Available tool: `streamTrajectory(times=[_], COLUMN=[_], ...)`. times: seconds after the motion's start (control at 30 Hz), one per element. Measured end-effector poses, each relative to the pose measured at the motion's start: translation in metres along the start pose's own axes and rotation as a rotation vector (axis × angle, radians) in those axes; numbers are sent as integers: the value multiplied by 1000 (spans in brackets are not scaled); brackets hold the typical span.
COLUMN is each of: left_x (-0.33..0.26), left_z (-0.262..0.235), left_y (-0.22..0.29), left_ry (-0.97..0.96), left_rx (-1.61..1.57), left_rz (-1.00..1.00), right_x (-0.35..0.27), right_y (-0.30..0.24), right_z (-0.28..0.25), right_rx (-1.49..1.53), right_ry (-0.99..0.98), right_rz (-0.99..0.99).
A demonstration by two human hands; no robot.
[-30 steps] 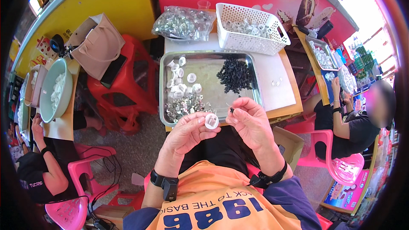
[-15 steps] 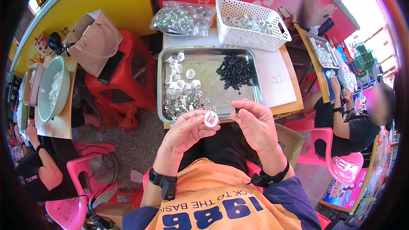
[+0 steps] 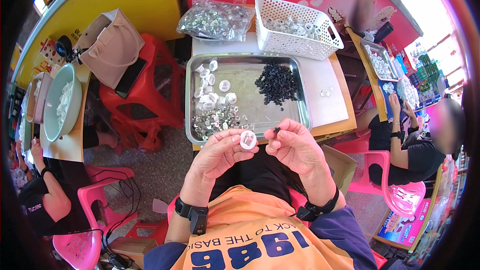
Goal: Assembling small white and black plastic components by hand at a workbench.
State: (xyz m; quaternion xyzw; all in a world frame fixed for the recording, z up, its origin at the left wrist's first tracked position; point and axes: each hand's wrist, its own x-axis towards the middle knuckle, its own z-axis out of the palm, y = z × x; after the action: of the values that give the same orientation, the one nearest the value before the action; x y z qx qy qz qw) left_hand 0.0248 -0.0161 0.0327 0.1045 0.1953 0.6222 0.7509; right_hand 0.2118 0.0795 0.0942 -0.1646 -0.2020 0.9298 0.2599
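Between the thumb and fingers of my left hand (image 3: 220, 152) is a round white plastic cap (image 3: 248, 140), its hollow side facing up with small metal-looking parts inside. My right hand (image 3: 297, 147) pinches a small black plastic piece (image 3: 276, 130) just to the right of the cap, not touching it. Both hands are over the near edge of a metal tray (image 3: 306, 105). In the tray lie several white caps (image 3: 212, 101) on the left, a heap of small metallic parts (image 3: 212, 120) at the near left, and a pile of black pieces (image 3: 276, 84) on the right.
Behind the tray are a clear bag of small parts (image 3: 215, 20) and a white perforated basket (image 3: 300, 45). A red stool (image 3: 130, 102) with a beige handbag (image 3: 112, 42) stands left. A green basin (image 3: 75, 105) is further left. People sit at tables on both sides.
My right hand has moved slightly left and down, bringing the black piece closer to the white cap. My left hand has stayed nearly still.
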Motion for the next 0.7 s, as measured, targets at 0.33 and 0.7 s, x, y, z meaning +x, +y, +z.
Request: streamTrajectory(times=[0.33, 0.7], left_x=[-2, -1], left_z=[3, 1], left_y=[1, -2], left_ry=[5, 15], left_rx=[25, 10], left_rz=[17, 22], right_x=[3, 4], right_y=[4, 5], right_z=[-3, -5], right_rx=[-26, -102], right_ry=[33, 94], right_rz=[16, -64])
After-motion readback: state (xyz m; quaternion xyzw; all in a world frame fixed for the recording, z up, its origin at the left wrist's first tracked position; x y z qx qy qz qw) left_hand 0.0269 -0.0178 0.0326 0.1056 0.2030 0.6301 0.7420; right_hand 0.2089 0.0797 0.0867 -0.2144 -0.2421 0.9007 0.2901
